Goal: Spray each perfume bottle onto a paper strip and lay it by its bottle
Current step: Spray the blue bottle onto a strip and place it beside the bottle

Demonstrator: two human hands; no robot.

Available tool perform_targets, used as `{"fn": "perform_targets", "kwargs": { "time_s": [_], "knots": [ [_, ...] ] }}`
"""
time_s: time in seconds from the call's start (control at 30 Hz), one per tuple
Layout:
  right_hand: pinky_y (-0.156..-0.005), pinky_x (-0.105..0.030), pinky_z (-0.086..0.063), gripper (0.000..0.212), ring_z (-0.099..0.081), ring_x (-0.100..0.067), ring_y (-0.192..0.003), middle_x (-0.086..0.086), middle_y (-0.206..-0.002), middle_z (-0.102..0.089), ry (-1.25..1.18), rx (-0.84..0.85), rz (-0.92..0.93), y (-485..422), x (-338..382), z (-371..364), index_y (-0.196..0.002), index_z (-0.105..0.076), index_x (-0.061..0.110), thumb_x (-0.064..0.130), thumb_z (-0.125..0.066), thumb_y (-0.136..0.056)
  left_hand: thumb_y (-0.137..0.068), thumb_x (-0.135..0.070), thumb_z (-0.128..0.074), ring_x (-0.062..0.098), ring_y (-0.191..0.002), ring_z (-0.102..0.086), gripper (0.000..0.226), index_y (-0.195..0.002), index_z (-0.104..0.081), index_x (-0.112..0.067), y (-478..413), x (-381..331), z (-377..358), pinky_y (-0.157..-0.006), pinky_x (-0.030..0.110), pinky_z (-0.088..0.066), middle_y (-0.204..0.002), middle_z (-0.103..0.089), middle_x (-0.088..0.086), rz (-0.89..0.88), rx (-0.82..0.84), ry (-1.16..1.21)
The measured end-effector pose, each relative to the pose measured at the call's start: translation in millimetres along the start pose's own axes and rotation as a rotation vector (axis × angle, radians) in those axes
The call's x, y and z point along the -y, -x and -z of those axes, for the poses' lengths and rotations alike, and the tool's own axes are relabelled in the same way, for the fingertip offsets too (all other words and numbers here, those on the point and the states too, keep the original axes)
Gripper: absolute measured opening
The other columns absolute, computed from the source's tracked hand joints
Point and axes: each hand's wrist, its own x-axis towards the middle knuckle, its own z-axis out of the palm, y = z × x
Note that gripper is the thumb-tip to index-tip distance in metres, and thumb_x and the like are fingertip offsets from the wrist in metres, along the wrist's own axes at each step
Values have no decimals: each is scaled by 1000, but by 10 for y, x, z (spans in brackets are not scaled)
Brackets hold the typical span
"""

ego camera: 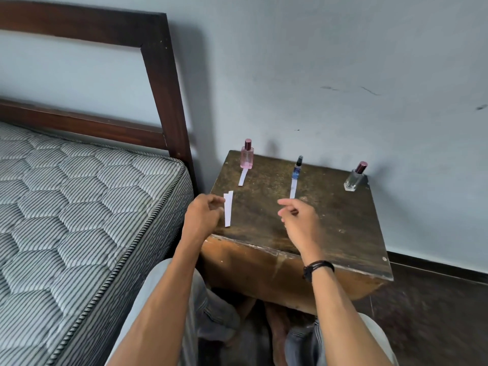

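Three perfume bottles stand along the back of a worn wooden table (343, 228): a pink bottle (247, 155) at the left, a slim blue spray bottle (296, 169) in the middle, a clear bottle (354, 178) with a dark red cap at the right. One paper strip (242, 177) lies in front of the pink bottle, another strip (292, 188) in front of the blue one. Spare paper strips (228, 208) lie at the table's left edge. My left hand (202, 215) hovers beside the spare strips, fingers loosely curled, holding nothing. My right hand (299, 217) hangs over the table's front, loosely curled and empty.
A striped mattress (79, 207) and dark wooden headboard (161, 83) stand left of the table. A pale wall (343, 75) runs close behind the bottles. My knees and bare feet are below the table's front edge, over a dark floor (435, 313).
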Motion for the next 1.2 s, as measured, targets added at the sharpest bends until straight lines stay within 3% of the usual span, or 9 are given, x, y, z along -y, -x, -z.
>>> {"fn": "perform_targets", "kwargs": {
  "time_s": [0.1, 0.17, 0.33, 0.43, 0.63, 0.87, 1.1, 1.2],
  "knots": [
    [-76, -7, -45, 26, -63, 2, -96, 13, -108, -71, 89, 103, 70, 17, 49, -234, -113, -75, 31, 14, -61, -100, -83, -9, -71, 10, -98, -66, 27, -107, -73, -21, -55, 38, 26, -83, 22, -50, -100, -72, -9, 28, 83, -100],
    [-71, -3, -41, 25, -60, 8, -91, 16, -105, -69, 156, 186, 140, 50, 55, -388, -117, -73, 31, 16, -64, -99, -82, -9, -74, 12, -100, -66, 30, -110, -73, -21, -91, 43, 35, -86, 24, -48, -100, -71, -10, 36, 134, -144],
    [-85, -29, -52, 26, -58, -12, -102, 10, -107, -61, 369, 279, 333, 60, -3, -650, -122, -73, 25, 29, -71, -96, -82, -10, -74, 13, -99, -62, 37, -117, -69, -24, -184, 34, 60, -86, 25, -48, -100, -64, -9, 12, 180, -203],
    [-81, -29, -49, 32, -56, -12, -100, 13, -102, -57, 391, 280, 367, 23, 9, -722, -121, -73, 26, 40, -75, -92, -86, -7, -69, 16, -96, -61, 39, -120, -68, -25, -230, 13, 87, -88, 32, -52, -99, -64, -5, 23, 209, -196],
    [-77, -32, -50, 42, -52, -10, -98, 17, -97, -50, 412, 323, 407, 46, 13, -767, -127, -70, 32, 50, -75, -89, -90, -3, -63, 15, -89, -62, 37, -121, -68, -24, -269, -11, 102, -85, 33, -53, -92, -64, -5, 46, 235, -163],
    [-74, -31, -49, 45, -54, -13, -96, 16, -98, -46, 469, 310, 436, 80, 46, -808, -133, -67, 34, 55, -68, -93, -95, -4, -56, 20, -107, -63, 36, -124, -69, -22, -269, -42, 90, -97, 34, -51, -115, -67, 2, 37, 274, -223],
    [-66, -33, -46, 32, -57, -18, -93, 9, -98, -50, 538, 277, 457, 75, 100, -893, -121, -70, 29, 50, -64, -98, -94, -4, -54, 18, -110, -63, 36, -119, -72, -22, -287, -35, 56, -99, 32, -49, -118, -68, 0, 48, 252, -226],
    [-67, -39, -52, 25, -58, -19, -91, 6, -96, -52, 525, 260, 479, 95, 125, -904, -116, -74, 26, 43, -61, -102, -94, -4, -54, 18, -108, -64, 35, -118, -72, -22, -295, -33, 50, -99, 33, -50, -115, -70, 1, 59, 249, -214]
  ]
}}
